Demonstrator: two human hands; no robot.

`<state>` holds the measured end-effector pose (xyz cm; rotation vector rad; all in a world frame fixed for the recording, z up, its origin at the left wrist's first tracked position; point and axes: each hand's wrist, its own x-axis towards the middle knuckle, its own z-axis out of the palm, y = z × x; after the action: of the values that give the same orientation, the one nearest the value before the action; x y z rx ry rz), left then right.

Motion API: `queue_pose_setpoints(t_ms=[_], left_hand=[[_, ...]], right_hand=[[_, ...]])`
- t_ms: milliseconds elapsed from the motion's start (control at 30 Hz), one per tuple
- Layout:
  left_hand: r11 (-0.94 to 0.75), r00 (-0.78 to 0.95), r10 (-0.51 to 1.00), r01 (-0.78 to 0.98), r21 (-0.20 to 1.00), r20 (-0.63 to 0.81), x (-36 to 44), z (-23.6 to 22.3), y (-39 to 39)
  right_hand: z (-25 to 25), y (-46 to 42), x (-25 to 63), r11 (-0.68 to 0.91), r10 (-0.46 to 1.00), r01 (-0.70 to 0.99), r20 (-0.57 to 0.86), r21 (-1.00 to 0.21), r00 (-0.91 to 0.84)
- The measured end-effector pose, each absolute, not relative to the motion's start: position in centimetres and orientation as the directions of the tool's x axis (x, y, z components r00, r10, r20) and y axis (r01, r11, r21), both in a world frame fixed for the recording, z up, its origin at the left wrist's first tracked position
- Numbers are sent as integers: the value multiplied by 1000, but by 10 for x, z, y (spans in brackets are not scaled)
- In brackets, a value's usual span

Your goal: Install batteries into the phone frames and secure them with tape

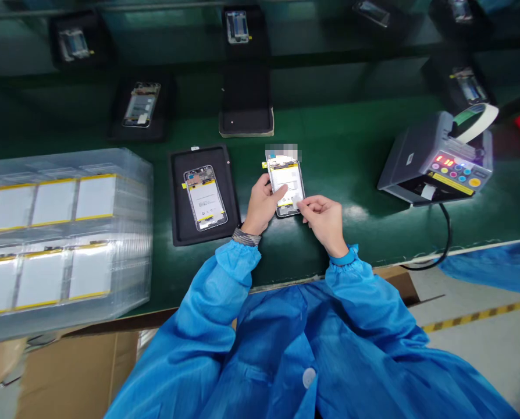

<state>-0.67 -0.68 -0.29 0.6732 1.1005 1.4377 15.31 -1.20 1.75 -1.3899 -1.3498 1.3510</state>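
Note:
An opened phone [286, 177] with its white battery and circuit board showing lies in front of me on the green bench. My left hand [262, 206] grips it by the left edge, the thumb lying across the battery. At the phone's lower right corner my right hand [323, 220] is closed in a pinch; a small pale piece seems to be at the fingertips, too small to name. Left of my hands, a second opened phone [206, 198] rests in a black tray [179, 227]. A blurred patch covers the first phone's top end.
A clear plastic tray stack [133, 233] of white batteries [95, 198] stands at the left. On the right is a tape dispenser [434, 154] with a lit display and a cable [448, 233]. Farther back, black trays [246, 116] sit on the line, several with opened phones [142, 105].

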Motion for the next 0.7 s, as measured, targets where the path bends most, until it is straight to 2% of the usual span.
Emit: queue_pose_setpoints(t_ms=[433,567,700], left_hand=[[78,-177,971,-406,910,-162,-7,-5,-7],[78,-176,971,-417,905,-164,-8,-5,-7],[80,-179,969,-427,901,-171,-7,-5,-7]], right_hand=[[14,-14,151,-135,981,191,-158,-972,-109],[11,-14,151,-112,982,247,-146,-962,-122],[8,-12,155,-28,991,340,-70,-940,-113]])
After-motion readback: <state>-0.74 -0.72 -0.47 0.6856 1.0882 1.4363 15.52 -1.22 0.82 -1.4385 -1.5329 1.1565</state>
